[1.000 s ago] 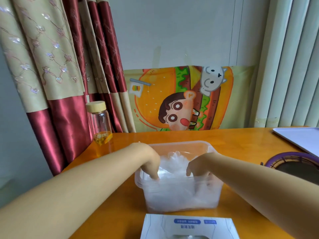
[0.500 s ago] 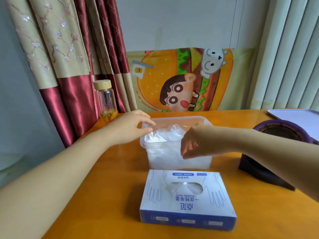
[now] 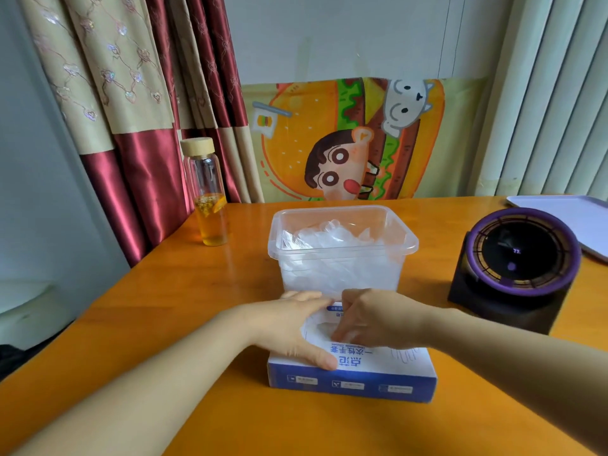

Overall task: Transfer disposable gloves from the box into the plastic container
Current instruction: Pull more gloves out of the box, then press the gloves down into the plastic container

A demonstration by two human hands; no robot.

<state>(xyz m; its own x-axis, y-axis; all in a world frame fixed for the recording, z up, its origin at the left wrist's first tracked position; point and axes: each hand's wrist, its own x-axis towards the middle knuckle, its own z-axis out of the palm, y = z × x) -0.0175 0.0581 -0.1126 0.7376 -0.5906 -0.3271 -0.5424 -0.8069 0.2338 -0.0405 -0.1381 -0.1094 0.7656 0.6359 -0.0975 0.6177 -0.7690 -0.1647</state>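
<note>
Left hand [image 3: 289,327] lies flat and relaxed on top of the blue-and-white glove box [image 3: 378,366], palm down, thumb at the box's near edge, holding nothing. Right hand [image 3: 375,320] is over the box's oval opening with its fingers curled down, pinching the clear glove [image 3: 320,329] that shows there. Just behind the box stands the clear plastic container [image 3: 342,274], lidless, with a loose heap of disposable gloves [image 3: 329,238] inside. Behind the box to the left is a glass bottle [image 3: 207,199] with a wooden cap and amber liquid. Right of the box sits a black device with a purple ring [image 3: 519,258]. All of it rests on an orange wooden table [image 3: 197,291].
</note>
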